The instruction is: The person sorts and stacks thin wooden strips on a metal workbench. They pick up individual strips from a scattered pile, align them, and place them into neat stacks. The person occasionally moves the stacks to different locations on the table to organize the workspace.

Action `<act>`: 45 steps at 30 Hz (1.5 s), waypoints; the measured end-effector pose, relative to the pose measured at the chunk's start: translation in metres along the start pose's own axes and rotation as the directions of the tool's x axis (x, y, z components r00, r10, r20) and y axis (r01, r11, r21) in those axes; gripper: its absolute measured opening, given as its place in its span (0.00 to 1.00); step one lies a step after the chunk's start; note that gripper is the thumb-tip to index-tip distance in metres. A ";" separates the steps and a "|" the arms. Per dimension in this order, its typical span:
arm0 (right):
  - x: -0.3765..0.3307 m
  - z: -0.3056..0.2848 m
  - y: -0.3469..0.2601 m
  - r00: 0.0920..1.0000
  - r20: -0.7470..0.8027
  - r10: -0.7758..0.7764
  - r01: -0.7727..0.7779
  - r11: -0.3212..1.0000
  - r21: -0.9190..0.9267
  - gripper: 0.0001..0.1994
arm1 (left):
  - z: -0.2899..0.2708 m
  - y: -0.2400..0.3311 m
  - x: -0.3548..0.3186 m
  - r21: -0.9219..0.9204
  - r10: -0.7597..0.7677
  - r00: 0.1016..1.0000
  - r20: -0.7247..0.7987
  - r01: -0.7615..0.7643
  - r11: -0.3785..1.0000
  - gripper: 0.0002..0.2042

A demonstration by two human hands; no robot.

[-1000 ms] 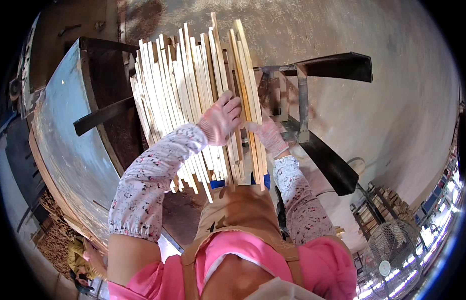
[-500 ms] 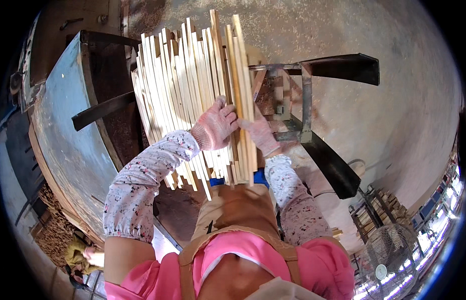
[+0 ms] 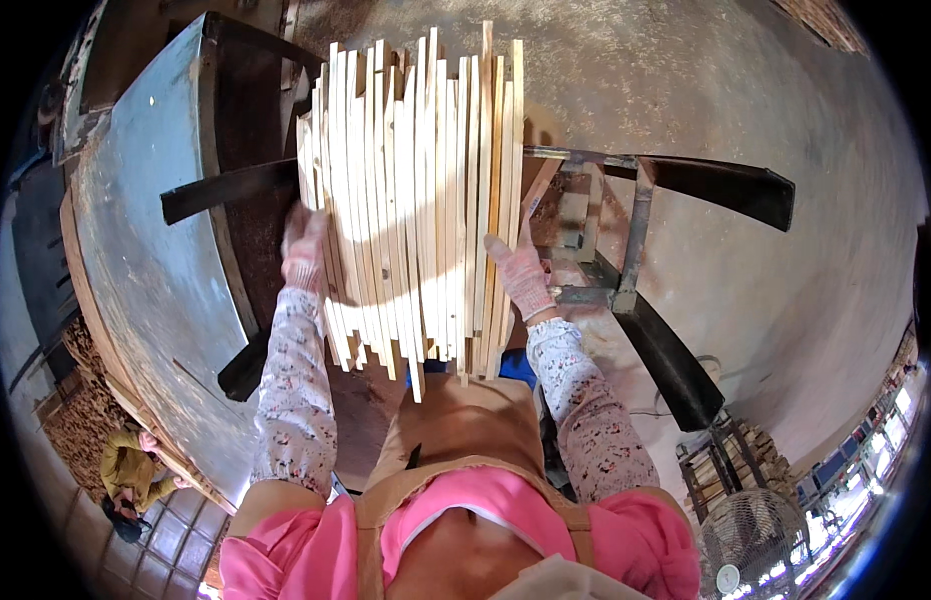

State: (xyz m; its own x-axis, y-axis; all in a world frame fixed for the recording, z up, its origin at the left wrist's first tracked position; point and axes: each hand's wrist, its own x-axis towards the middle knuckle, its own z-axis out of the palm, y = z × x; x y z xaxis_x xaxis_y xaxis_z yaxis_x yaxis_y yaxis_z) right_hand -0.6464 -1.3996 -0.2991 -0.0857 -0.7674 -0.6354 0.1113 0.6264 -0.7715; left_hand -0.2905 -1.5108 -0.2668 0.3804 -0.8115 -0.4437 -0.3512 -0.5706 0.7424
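A row of long, pale wooden strips [image 3: 396, 210] lies side by side in front of me, their ends uneven. At the row's left edge is my left hand [image 3: 304, 245] in a pinkish knit glove, slightly blurred, its palm side against the outermost strip. My right hand [image 3: 524, 277], gloved the same way, grips the right edge with the thumb over the top of the strips. Its other fingers are mostly hidden beside them. Between them the two hands hold the row from both sides.
A dark metal frame with angled arms [image 3: 721, 190] supports the row and juts out on both sides. A blue-grey metal panel [image 3: 151, 200] stands left. At lower right are a fan [image 3: 756, 540] and stacked wood [image 3: 756, 460]. Another person [image 3: 131, 470] is at lower left.
My left hand has moved from the top of the strips to the row's left edge. My right hand stays at the right edge. The strips on the right now lie closer against the others.
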 end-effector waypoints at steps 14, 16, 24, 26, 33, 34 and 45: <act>0.024 -0.006 0.068 0.881 -0.026 -0.472 0.301 0.604 -0.738 0.29 | -0.019 -0.021 0.030 -0.113 -0.372 0.874 0.313 0.423 0.899 0.51; 0.018 -0.006 0.059 0.880 -0.055 -0.472 0.329 0.689 -0.645 0.30 | -0.021 -0.024 0.025 -0.122 -0.379 0.858 0.348 0.442 0.889 0.52; 0.010 -0.064 0.013 0.922 0.000 -0.387 0.351 0.837 -0.420 0.37 | 0.009 -0.047 -0.018 -0.343 -0.373 0.821 0.432 0.532 0.775 0.44; 0.018 -0.070 0.024 0.911 0.076 -0.405 0.410 0.868 -0.279 0.34 | 0.019 -0.050 -0.024 -0.463 -0.346 0.842 0.413 0.522 0.716 0.42; 0.045 -0.076 0.062 0.945 -0.016 -0.326 0.262 0.727 0.634 0.27 | 0.020 -0.056 -0.028 -0.406 -0.340 0.864 0.371 0.481 0.777 0.41; 0.043 -0.075 0.052 0.919 -0.029 -0.394 0.393 0.905 0.161 0.27 | 0.019 -0.057 -0.030 -0.325 -0.378 0.869 0.319 0.475 0.818 0.42; 0.044 -0.066 0.019 0.938 -0.285 -0.198 0.191 0.980 -0.054 0.24 | 0.017 -0.081 -0.016 -0.536 -0.140 0.829 0.542 0.469 0.702 0.42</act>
State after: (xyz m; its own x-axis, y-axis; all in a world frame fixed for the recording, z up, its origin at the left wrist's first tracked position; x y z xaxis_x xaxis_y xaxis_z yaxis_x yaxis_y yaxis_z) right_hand -0.7136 -1.4125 -0.3436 -0.3848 -0.8048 -0.4518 0.0392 0.4748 -0.8792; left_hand -0.2826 -1.4533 -0.3280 -0.0998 -0.6613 -0.7434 0.3907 -0.7132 0.5820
